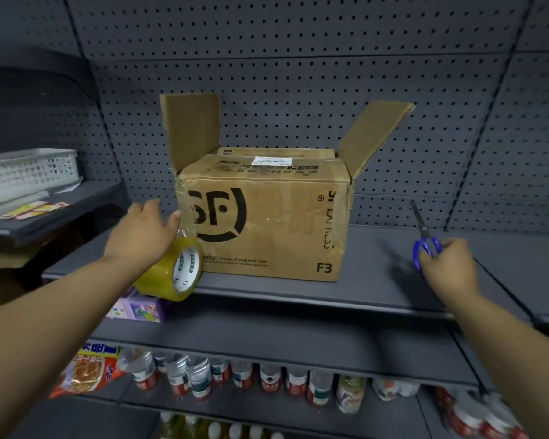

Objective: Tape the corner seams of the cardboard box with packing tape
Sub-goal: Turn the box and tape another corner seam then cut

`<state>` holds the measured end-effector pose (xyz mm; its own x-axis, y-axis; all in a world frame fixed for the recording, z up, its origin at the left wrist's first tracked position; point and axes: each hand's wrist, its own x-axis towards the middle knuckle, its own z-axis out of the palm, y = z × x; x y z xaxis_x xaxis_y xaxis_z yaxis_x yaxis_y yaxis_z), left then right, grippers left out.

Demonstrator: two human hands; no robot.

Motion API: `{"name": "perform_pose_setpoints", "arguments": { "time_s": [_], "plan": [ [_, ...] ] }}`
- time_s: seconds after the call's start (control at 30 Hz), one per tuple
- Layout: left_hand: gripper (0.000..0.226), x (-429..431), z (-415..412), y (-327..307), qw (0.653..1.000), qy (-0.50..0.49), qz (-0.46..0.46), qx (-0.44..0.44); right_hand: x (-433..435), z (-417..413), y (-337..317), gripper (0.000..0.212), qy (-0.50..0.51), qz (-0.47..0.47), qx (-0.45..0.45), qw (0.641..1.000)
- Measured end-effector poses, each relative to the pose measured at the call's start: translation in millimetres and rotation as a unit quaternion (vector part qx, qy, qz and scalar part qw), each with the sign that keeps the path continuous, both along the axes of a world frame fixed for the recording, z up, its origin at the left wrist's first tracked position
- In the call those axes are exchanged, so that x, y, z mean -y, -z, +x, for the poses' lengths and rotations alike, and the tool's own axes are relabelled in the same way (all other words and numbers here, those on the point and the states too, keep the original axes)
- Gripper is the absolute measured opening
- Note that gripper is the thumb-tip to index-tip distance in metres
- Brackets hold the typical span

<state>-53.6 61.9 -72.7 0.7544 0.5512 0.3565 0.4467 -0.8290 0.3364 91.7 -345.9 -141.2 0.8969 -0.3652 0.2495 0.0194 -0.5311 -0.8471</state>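
A brown cardboard box (267, 217) with a black printed logo stands on the grey shelf (393, 280), its two side flaps upright. My left hand (143, 231) lies spread against the box's front left corner, thumb pressing a clear strip of tape there. The roll of packing tape (175, 270) hangs from that strip just under the hand, over the shelf's front edge. My right hand (447, 264) is to the right of the box, apart from it, and holds blue-handled scissors (425, 240) with the blades pointing up.
A perforated grey back wall rises behind the box. A white plastic basket (29, 172) sits on a shelf at the left. A purple pack (140, 307) lies below the roll. Several bottles (267, 378) and a snack packet (86, 372) fill the lower shelf.
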Motion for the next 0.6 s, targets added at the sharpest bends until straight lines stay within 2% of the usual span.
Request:
{"name": "perform_pose_setpoints", "arguments": {
  "time_s": [0.07,0.17,0.27,0.37,0.43,0.5,0.6],
  "plan": [
    [0.061,-10,6,5,0.998,0.016,-0.049,-0.022,-8,-22,-6,0.030,0.005,-0.005,0.030,1.000],
    [0.061,-20,11,7,0.997,0.021,-0.064,-0.049,-32,-58,-20,0.038,-0.002,0.013,0.083,0.996],
    [0.062,-28,10,5,0.990,0.023,-0.128,-0.053,-62,-93,-35,0.040,-0.056,0.011,0.118,0.991],
    [0.062,-34,5,5,0.975,0.038,-0.213,-0.051,-102,-120,-54,0.043,-0.155,-0.027,0.095,0.983],
    [0.047,-37,-1,8,0.937,0.066,-0.341,-0.032,-132,-132,-66,0.042,-0.249,-0.048,0.054,0.966],
    [0.030,-41,-7,10,0.877,0.089,-0.472,-0.020,-163,-135,-75,0.040,-0.343,-0.092,-0.007,0.935],
    [0.017,-50,-6,15,0.825,0.109,-0.555,-0.021,-203,-129,-88,0.045,-0.420,-0.189,-0.104,0.882]
  ]
}}
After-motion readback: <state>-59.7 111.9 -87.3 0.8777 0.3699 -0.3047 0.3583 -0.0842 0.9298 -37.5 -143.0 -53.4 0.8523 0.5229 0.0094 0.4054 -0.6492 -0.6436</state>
